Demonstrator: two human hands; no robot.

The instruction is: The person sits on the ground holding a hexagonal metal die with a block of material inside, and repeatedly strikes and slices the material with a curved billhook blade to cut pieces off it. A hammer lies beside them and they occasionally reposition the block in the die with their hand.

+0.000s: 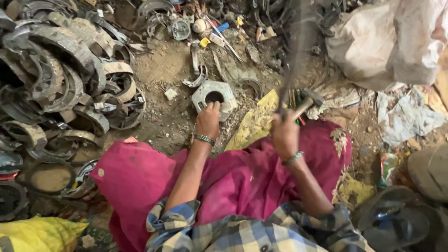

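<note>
Mid-swing at centre frame, the right hand (285, 133) grips a blurred hammer (305, 103) while the left hand (208, 119) pins a hexagonal metal casting (213, 96) on the dirt; the strike likely needs steady aim.

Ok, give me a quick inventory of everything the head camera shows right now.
Hexagonal metal part: one, grey, dirt floor, centre.
Hammer: one, dark head, wooden handle, raised, blurred.
Curved metal scrap pieces: many, dark grey, heaped left.
Small mixed parts: several, assorted colours, top centre.
Sack: one, dirty white, top right.
Yellow sheet: one, beside the knees.
Magenta cloth: one, over the lap.
Left hand: fingers on the hexagonal part.
Right hand: gripping the hammer.
</note>
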